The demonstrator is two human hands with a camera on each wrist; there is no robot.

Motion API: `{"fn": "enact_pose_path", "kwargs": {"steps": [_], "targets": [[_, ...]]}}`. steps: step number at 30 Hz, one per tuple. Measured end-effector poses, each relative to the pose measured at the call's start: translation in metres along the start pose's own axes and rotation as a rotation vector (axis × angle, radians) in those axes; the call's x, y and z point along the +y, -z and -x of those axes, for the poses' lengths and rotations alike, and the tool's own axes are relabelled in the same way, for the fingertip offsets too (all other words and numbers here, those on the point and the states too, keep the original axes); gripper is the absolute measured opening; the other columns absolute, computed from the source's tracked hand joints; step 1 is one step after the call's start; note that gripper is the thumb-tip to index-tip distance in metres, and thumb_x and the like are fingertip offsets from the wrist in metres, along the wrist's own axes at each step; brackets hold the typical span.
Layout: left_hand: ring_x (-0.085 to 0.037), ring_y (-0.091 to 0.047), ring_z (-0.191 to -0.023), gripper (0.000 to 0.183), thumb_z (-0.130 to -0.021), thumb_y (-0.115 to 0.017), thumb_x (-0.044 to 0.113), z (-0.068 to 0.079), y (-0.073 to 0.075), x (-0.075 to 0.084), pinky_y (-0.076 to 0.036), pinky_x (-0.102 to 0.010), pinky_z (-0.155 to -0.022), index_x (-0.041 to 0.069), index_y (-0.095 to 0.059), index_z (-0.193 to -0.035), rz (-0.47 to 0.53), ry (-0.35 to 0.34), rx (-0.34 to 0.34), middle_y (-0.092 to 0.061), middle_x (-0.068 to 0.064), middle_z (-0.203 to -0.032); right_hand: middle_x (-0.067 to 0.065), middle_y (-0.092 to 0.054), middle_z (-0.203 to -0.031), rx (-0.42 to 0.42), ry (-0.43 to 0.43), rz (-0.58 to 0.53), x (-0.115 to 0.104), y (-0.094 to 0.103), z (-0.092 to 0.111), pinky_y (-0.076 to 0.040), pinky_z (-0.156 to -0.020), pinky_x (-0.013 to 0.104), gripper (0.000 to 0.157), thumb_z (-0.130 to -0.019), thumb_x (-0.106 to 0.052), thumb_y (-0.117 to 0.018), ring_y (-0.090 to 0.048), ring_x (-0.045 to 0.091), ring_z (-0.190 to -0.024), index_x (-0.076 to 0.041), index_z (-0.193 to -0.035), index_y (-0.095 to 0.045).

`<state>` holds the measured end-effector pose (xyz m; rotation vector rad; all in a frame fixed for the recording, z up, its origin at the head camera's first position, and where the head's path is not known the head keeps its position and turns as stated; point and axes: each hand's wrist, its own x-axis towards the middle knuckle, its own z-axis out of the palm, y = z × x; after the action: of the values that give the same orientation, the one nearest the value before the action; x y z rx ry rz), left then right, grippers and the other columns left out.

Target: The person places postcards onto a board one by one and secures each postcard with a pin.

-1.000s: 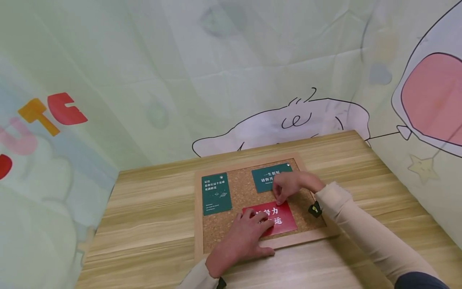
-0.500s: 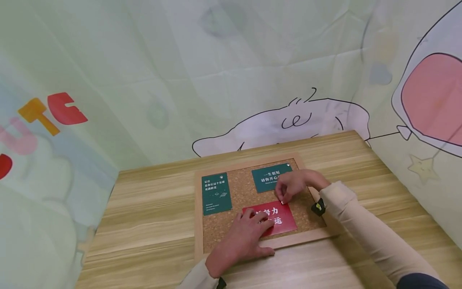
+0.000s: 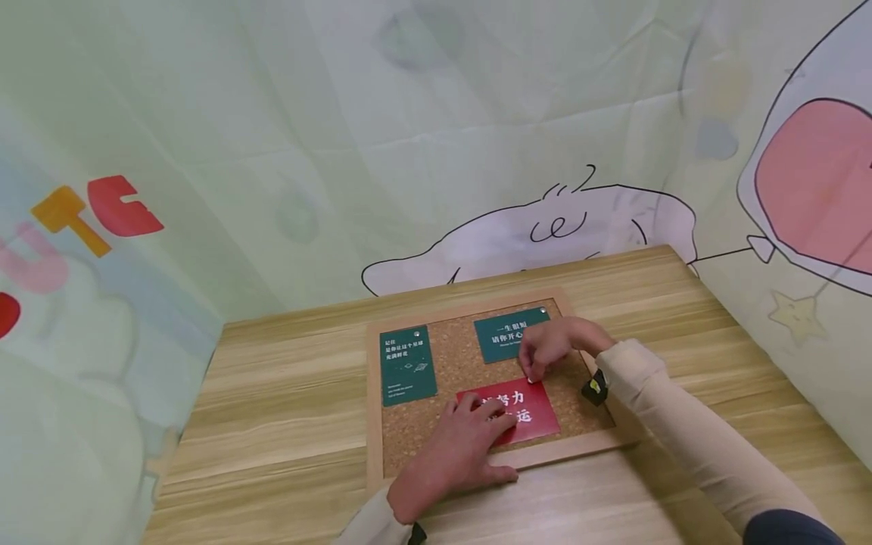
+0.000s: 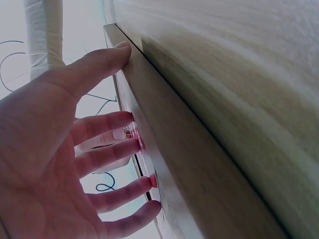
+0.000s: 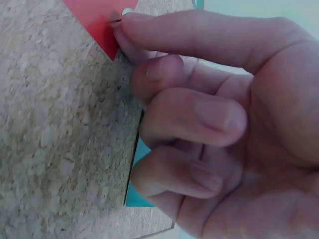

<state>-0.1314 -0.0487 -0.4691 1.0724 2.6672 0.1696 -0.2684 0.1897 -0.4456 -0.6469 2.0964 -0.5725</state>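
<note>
A red card [image 3: 538, 420] with white characters lies on the lower part of a wood-framed cork board [image 3: 455, 348]. My left hand [image 3: 466, 439] rests on the card with its fingers spread, the thumb on the board's front frame. Between thumb and forefinger, my right hand [image 3: 550, 344] pinches a small pushpin [image 5: 127, 11] at the card's upper right corner. In the right wrist view the pin's thin point meets the red card, and the other fingers curl loosely. How deep the point sits cannot be told.
Two green cards are fixed to the board: an upright one [image 3: 407, 371] at left and a wide one [image 3: 496, 341] at upper right, partly behind the right hand. Each has a pushpin. The board lies on a wooden table [image 3: 286, 393] against a printed cloth backdrop [image 3: 306, 151].
The right hand first drew back slightly from the red card's top edge, showing the pushpin, then returned to the corner. My left hand has stayed in place.
</note>
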Motion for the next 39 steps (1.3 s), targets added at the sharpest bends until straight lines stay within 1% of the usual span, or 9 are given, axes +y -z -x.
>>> {"fn": "enact_pose_path", "kwargs": {"steps": [9, 16, 19, 20, 23, 28, 34, 37, 39], "targets": [[-0.026, -0.044, -0.133, 0.080, -0.080, -0.080, 0.065, 0.000, 0.003, 0.002, -0.042, -0.056, -0.109, 0.036, -0.055, -0.150, 0.012, 0.004, -0.012, -0.051, 0.005, -0.150, -0.003, -0.049, -0.055, 0.042, -0.123, -0.007, -0.010, 0.000, -0.002, -0.029, -0.046, 0.022, 0.012, -0.087, -0.007, -0.075, -0.039, 0.008, -0.046, -0.010, -0.076, -0.077], [-0.026, -0.043, -0.135, 0.080, -0.080, -0.080, 0.065, 0.000, 0.002, 0.000, -0.042, -0.055, -0.109, 0.036, -0.055, -0.149, 0.009, -0.001, -0.010, -0.051, 0.004, -0.150, -0.003, -0.045, -0.054, 0.045, -0.197, 0.056, -0.022, -0.001, -0.005, -0.028, -0.047, 0.022, 0.018, -0.087, -0.004, -0.073, -0.037, 0.008, -0.048, -0.009, -0.069, -0.075], [-0.026, -0.044, -0.134, 0.080, -0.079, -0.081, 0.064, 0.000, 0.001, 0.000, -0.043, -0.055, -0.108, 0.036, -0.056, -0.149, 0.008, 0.000, -0.007, -0.051, 0.005, -0.150, -0.003, -0.043, -0.054, 0.052, -0.215, 0.077, -0.029, -0.001, -0.004, -0.029, -0.048, 0.022, 0.020, -0.087, -0.004, -0.073, -0.037, 0.009, -0.050, -0.009, -0.068, -0.075], [-0.026, -0.044, -0.134, 0.080, -0.079, -0.081, 0.064, 0.000, 0.001, 0.000, -0.043, -0.055, -0.108, 0.036, -0.056, -0.149, 0.007, 0.000, -0.006, -0.051, 0.005, -0.149, -0.004, -0.043, -0.054, 0.063, -0.204, 0.091, -0.024, -0.002, -0.006, -0.029, -0.048, 0.023, 0.019, -0.087, -0.005, -0.074, -0.037, 0.009, -0.049, -0.010, -0.069, -0.075], [-0.026, -0.044, -0.134, 0.080, -0.079, -0.081, 0.065, 0.001, 0.000, 0.000, -0.043, -0.054, -0.108, 0.036, -0.056, -0.149, 0.001, -0.001, -0.002, -0.052, 0.005, -0.149, -0.003, -0.044, -0.058, 0.091, -0.222, 0.115, -0.027, -0.003, -0.005, -0.030, -0.050, 0.023, 0.017, -0.087, -0.005, -0.076, -0.038, 0.010, -0.053, -0.012, -0.071, -0.077], [-0.026, -0.045, -0.133, 0.078, -0.081, -0.076, 0.069, 0.002, 0.000, 0.000, -0.043, -0.053, -0.108, 0.034, -0.056, -0.149, -0.019, -0.013, 0.002, -0.052, 0.004, -0.149, -0.001, -0.051, -0.067, 0.139, -0.273, 0.102, -0.031, -0.007, -0.003, -0.033, -0.053, 0.024, 0.011, -0.084, -0.004, -0.078, -0.042, 0.012, -0.060, -0.011, -0.075, -0.076], [-0.025, -0.045, -0.132, 0.078, -0.082, -0.076, 0.069, 0.003, 0.001, -0.001, -0.044, -0.053, -0.107, 0.034, -0.057, -0.148, -0.024, -0.012, 0.016, -0.052, 0.005, -0.149, -0.003, -0.040, -0.055, 0.153, -0.238, 0.110, -0.028, -0.008, -0.007, -0.028, -0.046, 0.024, 0.017, -0.079, -0.002, -0.076, -0.035, 0.010, -0.050, -0.011, -0.065, -0.072], [-0.025, -0.045, -0.131, 0.077, -0.082, -0.076, 0.070, 0.003, 0.001, 0.000, -0.044, -0.052, -0.106, 0.034, -0.057, -0.148, -0.025, -0.018, 0.022, -0.052, 0.005, -0.148, -0.004, -0.036, -0.052, 0.150, -0.251, 0.132, -0.031, -0.008, -0.007, -0.026, -0.045, 0.024, 0.021, -0.079, -0.002, -0.076, -0.032, 0.009, -0.047, -0.011, -0.061, -0.069], [-0.025, -0.045, -0.131, 0.077, -0.081, -0.076, 0.070, 0.003, 0.000, 0.000, -0.044, -0.052, -0.106, 0.034, -0.058, -0.147, -0.023, -0.020, 0.024, -0.053, 0.005, -0.148, -0.004, -0.038, -0.053, 0.161, -0.271, 0.153, -0.035, -0.009, -0.008, -0.028, -0.045, 0.024, 0.021, -0.080, -0.002, -0.076, -0.034, 0.010, -0.048, -0.011, -0.063, -0.070]]}}
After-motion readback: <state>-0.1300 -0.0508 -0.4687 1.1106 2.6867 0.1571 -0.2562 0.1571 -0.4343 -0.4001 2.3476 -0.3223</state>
